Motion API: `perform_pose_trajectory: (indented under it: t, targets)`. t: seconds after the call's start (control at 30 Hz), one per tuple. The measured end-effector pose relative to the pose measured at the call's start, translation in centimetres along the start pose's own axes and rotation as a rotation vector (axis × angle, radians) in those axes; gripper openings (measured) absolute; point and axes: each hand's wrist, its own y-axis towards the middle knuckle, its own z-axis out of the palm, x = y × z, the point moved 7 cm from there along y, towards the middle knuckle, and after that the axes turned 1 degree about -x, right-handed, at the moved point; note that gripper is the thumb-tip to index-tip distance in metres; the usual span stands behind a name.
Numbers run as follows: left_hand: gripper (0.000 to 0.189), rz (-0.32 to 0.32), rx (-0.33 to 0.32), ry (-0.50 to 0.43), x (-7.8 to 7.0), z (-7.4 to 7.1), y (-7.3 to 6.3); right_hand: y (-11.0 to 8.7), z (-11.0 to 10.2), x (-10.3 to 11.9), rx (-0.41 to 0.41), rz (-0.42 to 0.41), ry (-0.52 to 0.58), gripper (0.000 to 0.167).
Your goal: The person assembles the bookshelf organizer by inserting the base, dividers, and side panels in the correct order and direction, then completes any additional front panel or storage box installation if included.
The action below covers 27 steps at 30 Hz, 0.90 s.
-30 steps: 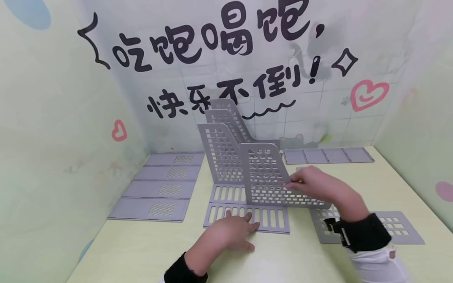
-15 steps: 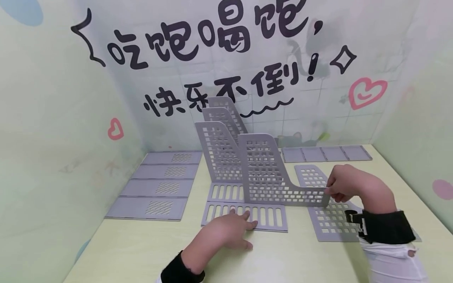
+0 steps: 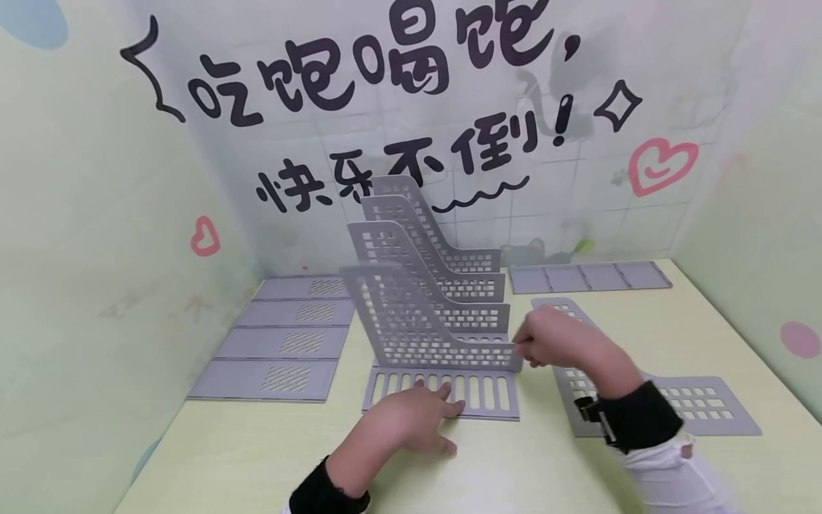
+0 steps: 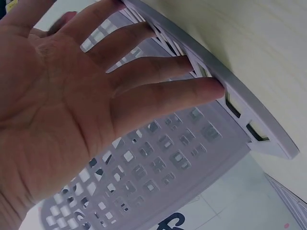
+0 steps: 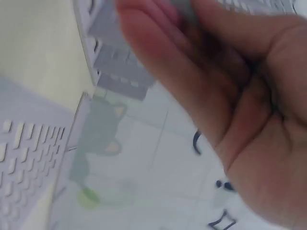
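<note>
My right hand pinches the low right end of a grey perforated divider panel, the nearest of several upright ones. This panel stands over the slotted grey base, slightly blurred at its tall left end; whether its bottom edge sits in the base cannot be told. My left hand rests on the base's near section, fingers spread. In the left wrist view, straight fingertips touch the slotted strip near its edge. Two more dividers rise behind, with another divider at the back.
One more perforated panel lies flat on the table at right, partly under my right forearm. Flat grey panels with slanted slots lie at left. A jointed grey strip lies at the back right, by the printed wall.
My right hand slid to the panel's right end, then moved left with it. The nearest panel shifted left, closer in line with those behind. My left hand stayed on the base.
</note>
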Motion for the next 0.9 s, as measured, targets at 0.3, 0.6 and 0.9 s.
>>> perform_pose_trajectory:
  t: [0.3, 0.6, 0.9]
  targets:
    - [0.078, 0.000, 0.029, -0.015, 0.3, 0.0, -0.1, 1.4, 0.9, 2.0, -0.159, -0.106, -0.075, 0.025]
    - [0.082, -0.001, 0.043, -0.032, 0.2, 0.0, -0.3, 1.4, 1.0, 1.5, -0.077, -0.042, 0.006, 0.018]
    - [0.087, -0.006, 0.046, -0.075, -0.1, 0.3, -0.3, 1.3, 1.0, 1.1, -0.039, -0.025, 0.040, 0.016]
